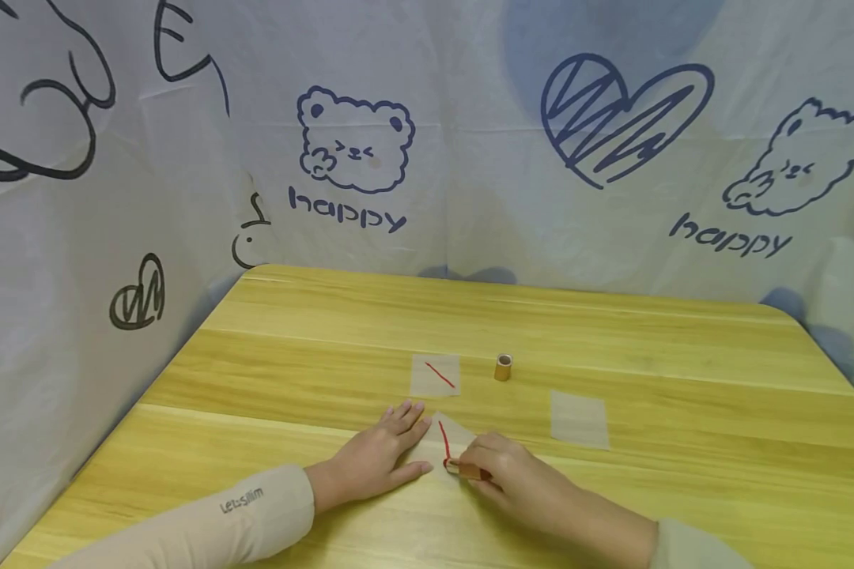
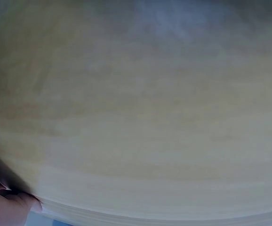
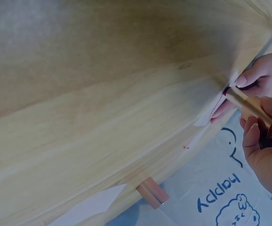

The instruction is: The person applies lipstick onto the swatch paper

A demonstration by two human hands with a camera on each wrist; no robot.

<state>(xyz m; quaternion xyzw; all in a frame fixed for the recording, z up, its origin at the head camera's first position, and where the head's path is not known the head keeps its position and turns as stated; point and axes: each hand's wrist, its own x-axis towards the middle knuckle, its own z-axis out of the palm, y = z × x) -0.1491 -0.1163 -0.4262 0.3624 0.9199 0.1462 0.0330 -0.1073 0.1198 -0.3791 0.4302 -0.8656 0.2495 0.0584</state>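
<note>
My right hand [image 1: 515, 478] grips a lipstick [image 1: 470, 471] with a gold-brown tube, its red tip touching a small white paper [image 1: 455, 431]. A red line runs from near the paper's top corner down to that tip. Flat fingers of my left hand [image 1: 377, 458] rest on the table at the paper's left edge. In the right wrist view the lipstick [image 3: 249, 106] sits between thumb and fingers, the tip against the paper. The left wrist view shows mostly blurred table, with part of the left hand [image 2: 9, 207] at the lower left corner.
A second paper [image 1: 427, 383] with a red diagonal stroke lies farther back. The lipstick cap [image 1: 503, 367] stands upright beside it. An unmarked paper [image 1: 580, 419] lies to the right on the wooden table [image 1: 313, 340]. A cloth with printed drawings [image 1: 470, 197] hangs behind.
</note>
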